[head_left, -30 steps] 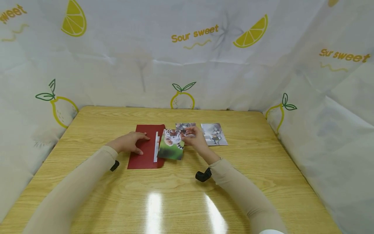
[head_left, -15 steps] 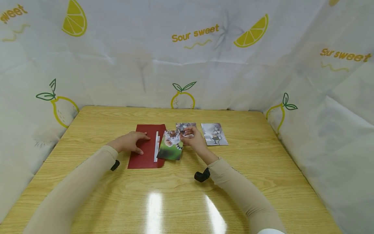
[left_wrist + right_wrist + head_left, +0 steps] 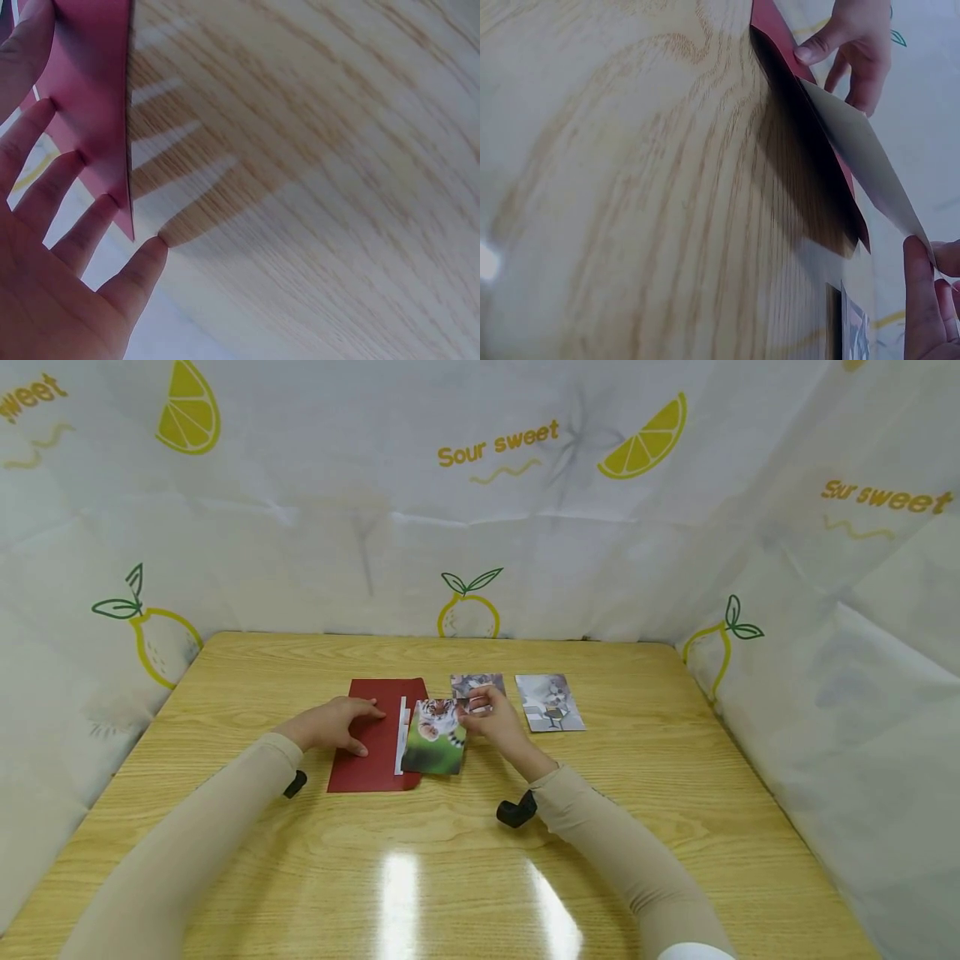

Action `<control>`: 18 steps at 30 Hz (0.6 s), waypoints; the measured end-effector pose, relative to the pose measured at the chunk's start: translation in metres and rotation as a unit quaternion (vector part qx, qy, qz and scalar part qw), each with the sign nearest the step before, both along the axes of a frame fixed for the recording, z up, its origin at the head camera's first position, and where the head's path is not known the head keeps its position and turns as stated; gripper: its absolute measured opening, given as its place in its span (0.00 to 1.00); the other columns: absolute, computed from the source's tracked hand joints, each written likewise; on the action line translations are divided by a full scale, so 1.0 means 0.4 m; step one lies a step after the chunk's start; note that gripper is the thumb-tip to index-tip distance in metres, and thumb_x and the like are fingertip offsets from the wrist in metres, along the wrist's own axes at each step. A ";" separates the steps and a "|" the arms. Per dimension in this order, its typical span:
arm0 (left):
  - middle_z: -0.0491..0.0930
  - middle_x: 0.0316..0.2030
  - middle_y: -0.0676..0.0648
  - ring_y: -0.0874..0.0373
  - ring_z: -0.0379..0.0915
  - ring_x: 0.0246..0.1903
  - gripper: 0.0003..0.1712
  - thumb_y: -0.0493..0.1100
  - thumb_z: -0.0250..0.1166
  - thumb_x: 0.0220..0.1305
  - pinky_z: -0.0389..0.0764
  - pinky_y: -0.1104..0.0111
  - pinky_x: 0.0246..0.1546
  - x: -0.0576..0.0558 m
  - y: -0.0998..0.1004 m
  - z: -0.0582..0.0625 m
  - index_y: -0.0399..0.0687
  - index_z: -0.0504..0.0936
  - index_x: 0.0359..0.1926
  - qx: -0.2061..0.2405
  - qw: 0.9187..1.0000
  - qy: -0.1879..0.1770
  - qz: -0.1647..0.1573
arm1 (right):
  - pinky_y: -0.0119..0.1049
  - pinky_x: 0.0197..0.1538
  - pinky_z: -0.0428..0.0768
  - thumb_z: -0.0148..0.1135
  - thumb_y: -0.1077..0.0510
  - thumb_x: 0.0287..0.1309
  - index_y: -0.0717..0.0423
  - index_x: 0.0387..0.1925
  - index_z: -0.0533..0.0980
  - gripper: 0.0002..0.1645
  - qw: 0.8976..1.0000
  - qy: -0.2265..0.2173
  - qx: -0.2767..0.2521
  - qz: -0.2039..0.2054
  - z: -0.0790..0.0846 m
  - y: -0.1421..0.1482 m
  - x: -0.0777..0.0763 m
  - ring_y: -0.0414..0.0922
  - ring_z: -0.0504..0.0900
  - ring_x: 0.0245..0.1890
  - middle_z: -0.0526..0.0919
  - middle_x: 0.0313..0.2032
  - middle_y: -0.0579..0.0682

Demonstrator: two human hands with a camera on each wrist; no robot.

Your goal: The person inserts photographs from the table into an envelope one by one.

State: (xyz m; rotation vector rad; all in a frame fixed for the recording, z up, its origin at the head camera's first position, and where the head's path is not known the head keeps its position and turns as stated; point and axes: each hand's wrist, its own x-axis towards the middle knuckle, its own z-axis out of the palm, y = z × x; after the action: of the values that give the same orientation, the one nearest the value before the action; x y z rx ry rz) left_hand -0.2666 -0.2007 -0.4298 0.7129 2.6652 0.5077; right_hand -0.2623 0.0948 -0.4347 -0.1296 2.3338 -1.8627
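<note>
A red paper envelope point(image 3: 367, 743) lies on the table, a white strip of paper point(image 3: 400, 760) along its right side. My left hand point(image 3: 330, 724) rests on it with spread fingers; in the left wrist view, fingertips of the left hand point(image 3: 67, 292) touch the red paper. Between thumb and fingers, my right hand point(image 3: 498, 727) pinches the upper right part of a tiger photo point(image 3: 435, 752). The photo's left edge overlaps the envelope's right side. In the right wrist view, the tiger photo's pale back point(image 3: 855, 142) slants up from the red envelope point(image 3: 780, 37).
A grey animal picture point(image 3: 468, 683) lies behind my right hand, which partly covers it. Farther right is another grey picture card point(image 3: 555, 703). Black wrist-camera parts point(image 3: 517, 812) sit under the right wrist. A printed white cloth point(image 3: 300, 527) stands beyond the wooden table point(image 3: 637, 760).
My right hand has moved slightly left and down, bringing the tiger photo lower and a little farther over the envelope. The left hand has stayed in place.
</note>
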 end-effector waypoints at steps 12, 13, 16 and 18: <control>0.60 0.69 0.32 0.34 0.54 0.69 0.37 0.44 0.74 0.54 0.64 0.46 0.66 -0.003 -0.003 -0.002 0.42 0.73 0.64 -0.002 1.000 0.001 -0.004 | 0.37 0.39 0.86 0.65 0.72 0.54 0.65 0.55 0.70 0.26 1.000 -0.020 0.010 0.013 -0.024 -0.024 0.000 0.43 0.78 0.36 0.74 0.43 0.56; 0.60 0.69 0.32 0.34 0.54 0.69 0.37 0.44 0.74 0.54 0.64 0.46 0.66 -0.004 -0.003 -0.002 0.42 0.73 0.64 -0.003 1.000 0.002 -0.005 | 0.37 0.39 0.86 0.65 0.72 0.54 0.65 0.55 0.70 0.26 1.000 -0.024 0.009 0.015 -0.025 -0.027 0.001 0.43 0.77 0.35 0.74 0.43 0.56; 0.61 0.69 0.32 0.34 0.54 0.69 0.37 0.45 0.74 0.54 0.63 0.45 0.66 -0.004 -0.004 -0.004 0.42 0.73 0.64 -0.003 1.000 0.003 -0.007 | 0.37 0.40 0.85 0.65 0.72 0.55 0.65 0.56 0.70 0.26 0.999 -0.032 0.006 0.020 -0.025 -0.037 0.004 0.42 0.77 0.34 0.74 0.42 0.57; 0.61 0.69 0.32 0.34 0.54 0.69 0.37 0.45 0.74 0.54 0.63 0.45 0.67 -0.005 -0.004 -0.004 0.42 0.73 0.64 -0.003 1.000 0.003 -0.008 | 0.38 0.40 0.86 0.64 0.72 0.55 0.67 0.57 0.70 0.26 0.999 -0.033 0.005 0.023 -0.023 -0.043 0.005 0.42 0.76 0.33 0.73 0.42 0.57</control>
State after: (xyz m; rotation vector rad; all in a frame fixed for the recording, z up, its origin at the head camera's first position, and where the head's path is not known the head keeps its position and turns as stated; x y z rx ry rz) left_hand -0.2684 -0.2023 -0.4315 0.7332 2.6628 0.4950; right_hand -0.2603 0.0775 -0.4440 -0.1174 2.2763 -1.8042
